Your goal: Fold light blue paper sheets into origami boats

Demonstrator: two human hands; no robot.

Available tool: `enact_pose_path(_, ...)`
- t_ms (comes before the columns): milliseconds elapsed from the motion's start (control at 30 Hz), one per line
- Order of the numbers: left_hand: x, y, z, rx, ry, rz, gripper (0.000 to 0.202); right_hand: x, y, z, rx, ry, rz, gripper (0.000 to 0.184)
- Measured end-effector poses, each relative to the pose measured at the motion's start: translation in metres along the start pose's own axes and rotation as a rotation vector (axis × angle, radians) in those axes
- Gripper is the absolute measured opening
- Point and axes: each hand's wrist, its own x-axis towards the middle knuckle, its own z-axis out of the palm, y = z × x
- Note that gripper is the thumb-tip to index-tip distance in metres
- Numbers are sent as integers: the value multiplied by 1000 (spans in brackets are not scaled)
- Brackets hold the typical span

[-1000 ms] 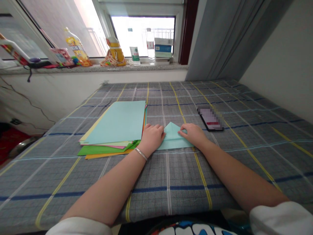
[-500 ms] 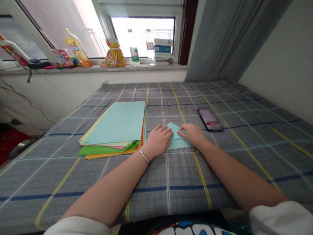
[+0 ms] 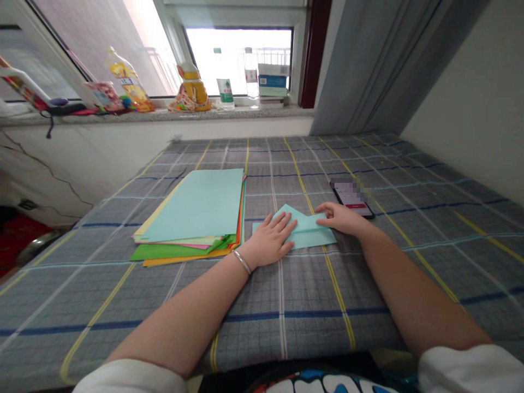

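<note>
A folded sheet of pale teal paper (image 3: 309,234) lies on the checked grey bedcover (image 3: 282,305), with pointed flaps near its top. My left hand (image 3: 268,240) rests flat on its left part, fingers spread, and a silver bangle (image 3: 242,262) circles that wrist. My right hand (image 3: 341,218) touches the upper right edge of the paper with its fingertips, close to a black phone (image 3: 352,199). To the left of my left hand lies a stack of coloured paper sheets (image 3: 192,204) with pale teal on top.
A windowsill (image 3: 164,115) at the far end of the bed holds several bottles, a yellow jug and boxes. A grey curtain (image 3: 364,65) hangs at the back right, and a white wall (image 3: 470,93) runs along the right side of the bed.
My left hand has slid right onto the paper. My right hand has moved right and up toward the phone. The folded paper now spreads wider than before.
</note>
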Motion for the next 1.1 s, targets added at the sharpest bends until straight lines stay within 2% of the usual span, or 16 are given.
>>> enact_pose_path(100, -1, 0, -1, -10, 10, 1, 58, 0, 4, -4, 128, -80, 59, 40)
enact_pose_path(167, -1, 0, -2, -16, 18, 12, 56, 1, 4, -5, 165, -82, 103, 37)
enact_pose_path(367, -1, 0, -6, -36, 16, 58, 50, 0, 0, -3, 129, -47, 129, 31)
enact_pose_path(500, -1, 0, -6, -39, 24, 69, 49, -1, 2, -5, 70, -13, 90, 27)
enact_pose_path(600, -1, 0, -5, -43, 20, 72, 51, -3, 1, -6, 131, -22, 85, 35)
enact_pose_path(767, 0, -1, -3, -46, -5, 70, 53, -8, -8, -6, 301, -156, 190, 53)
enact_pose_path(1100, 0, 1, -5, -59, -16, 46, 53, -8, 3, -8, 253, -125, 312, 43)
